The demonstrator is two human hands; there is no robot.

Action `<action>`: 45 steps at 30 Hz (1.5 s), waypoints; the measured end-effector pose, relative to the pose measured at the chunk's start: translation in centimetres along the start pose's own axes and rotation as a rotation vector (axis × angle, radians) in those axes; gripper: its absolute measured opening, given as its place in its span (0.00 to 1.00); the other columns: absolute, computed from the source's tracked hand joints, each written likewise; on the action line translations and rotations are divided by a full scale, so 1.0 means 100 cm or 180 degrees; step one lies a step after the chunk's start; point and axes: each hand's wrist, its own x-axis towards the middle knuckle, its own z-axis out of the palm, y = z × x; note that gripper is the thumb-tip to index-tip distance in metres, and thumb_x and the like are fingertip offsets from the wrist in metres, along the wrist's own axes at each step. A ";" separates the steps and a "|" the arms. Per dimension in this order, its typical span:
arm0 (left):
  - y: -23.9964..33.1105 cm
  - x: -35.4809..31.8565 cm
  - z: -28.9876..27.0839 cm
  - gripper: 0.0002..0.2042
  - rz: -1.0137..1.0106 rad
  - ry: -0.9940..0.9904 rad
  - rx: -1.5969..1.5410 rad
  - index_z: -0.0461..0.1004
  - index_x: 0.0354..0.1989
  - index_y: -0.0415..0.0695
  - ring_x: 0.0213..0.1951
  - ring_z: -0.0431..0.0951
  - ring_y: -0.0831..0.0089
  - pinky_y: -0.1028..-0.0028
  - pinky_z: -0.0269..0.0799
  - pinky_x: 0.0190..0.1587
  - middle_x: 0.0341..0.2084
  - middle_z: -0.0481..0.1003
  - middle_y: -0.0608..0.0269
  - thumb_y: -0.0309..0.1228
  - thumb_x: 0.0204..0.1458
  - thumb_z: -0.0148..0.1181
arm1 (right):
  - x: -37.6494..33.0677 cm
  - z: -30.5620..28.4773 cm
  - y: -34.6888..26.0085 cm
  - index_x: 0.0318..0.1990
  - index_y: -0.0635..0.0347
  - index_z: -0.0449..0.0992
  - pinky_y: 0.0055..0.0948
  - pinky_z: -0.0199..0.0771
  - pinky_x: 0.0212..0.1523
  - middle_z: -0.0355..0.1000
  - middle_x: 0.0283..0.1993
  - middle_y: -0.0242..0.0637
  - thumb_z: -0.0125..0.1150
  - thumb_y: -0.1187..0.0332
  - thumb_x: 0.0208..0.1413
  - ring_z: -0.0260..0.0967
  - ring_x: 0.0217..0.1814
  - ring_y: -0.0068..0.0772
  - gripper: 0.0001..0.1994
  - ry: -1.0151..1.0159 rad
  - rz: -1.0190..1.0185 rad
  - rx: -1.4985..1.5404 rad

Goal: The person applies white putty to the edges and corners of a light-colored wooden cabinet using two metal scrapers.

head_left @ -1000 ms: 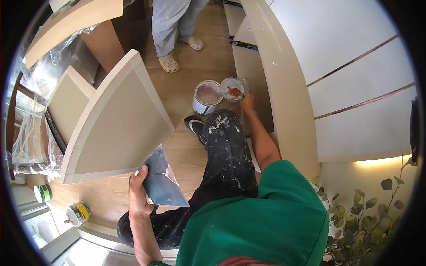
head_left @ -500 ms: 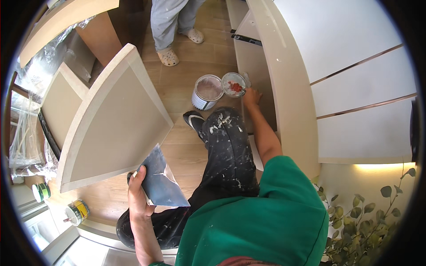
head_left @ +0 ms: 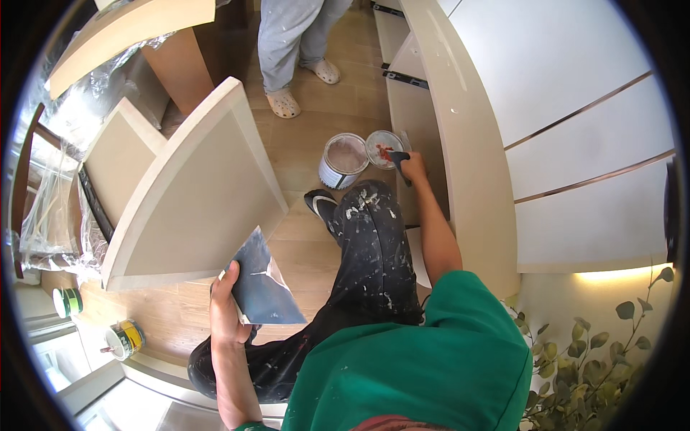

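My left hand [head_left: 227,305] is closed on the edge of a wide blue-grey filler blade [head_left: 266,291], thumb on top. Pale filler streaks the blade's face. At the far end of my reach, my right hand [head_left: 414,168] grips a dark putty knife [head_left: 399,157] over a round can lid [head_left: 379,149]. Red paste and whitish filler lie on that lid. Touching it on the left stands an uncovered filler can [head_left: 343,169] with pinkish-beige filler inside. The tip of the putty knife is too small to make out clearly.
A large beige panel [head_left: 208,187] leans on my left, with plastic sheeting [head_left: 50,215] behind it. Along my right runs a cabinet [head_left: 471,158]. A person in grey trousers [head_left: 287,36] stands ahead. Two small cans [head_left: 126,340] sit lower left; a leafy plant [head_left: 582,366] is lower right.
My right hand has drawn back slightly from beside the lid, and the dark putty knife now shows over it. My left hand still holds the blade. The view has shifted a little.
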 end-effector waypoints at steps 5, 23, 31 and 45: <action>-0.004 0.000 -0.003 0.21 0.0357 0.0123 -0.0041 0.70 0.56 0.40 0.43 0.81 0.70 0.68 0.79 0.44 0.43 0.77 0.59 0.41 0.61 0.59 | -0.049 -0.057 -0.073 0.47 0.68 0.80 0.31 0.74 0.50 0.80 0.41 0.38 0.63 0.76 0.54 0.77 0.44 0.28 0.12 -0.0915 -0.0264 0.2488; 0.065 -0.059 -0.006 0.19 0.1536 -0.0295 -0.0564 0.72 0.53 0.42 0.44 0.80 0.74 0.69 0.80 0.47 0.43 0.78 0.62 0.42 0.62 0.59 | -0.298 -0.208 -0.318 0.50 0.58 0.82 0.34 0.80 0.48 0.77 0.48 0.40 0.60 0.86 0.44 0.77 0.48 0.43 0.23 -0.0257 -0.5709 0.0982; 0.057 -0.079 -0.030 0.18 0.1572 -0.0321 -0.0844 0.71 0.52 0.39 0.40 0.81 0.74 0.71 0.80 0.42 0.40 0.78 0.61 0.40 0.62 0.58 | -0.316 -0.179 -0.353 0.50 0.49 0.82 0.41 0.71 0.58 0.76 0.51 0.33 0.56 0.79 0.44 0.72 0.58 0.36 0.24 0.0092 -0.6645 -0.0300; 0.069 -0.103 -0.057 0.15 0.2617 0.0112 -0.0039 0.76 0.42 0.34 0.29 0.80 0.80 0.79 0.76 0.30 0.31 0.80 0.61 0.37 0.64 0.56 | -0.355 -0.208 -0.417 0.49 0.46 0.81 0.39 0.60 0.49 0.75 0.52 0.29 0.57 0.78 0.41 0.70 0.51 0.34 0.24 -0.0560 -0.7155 -0.1140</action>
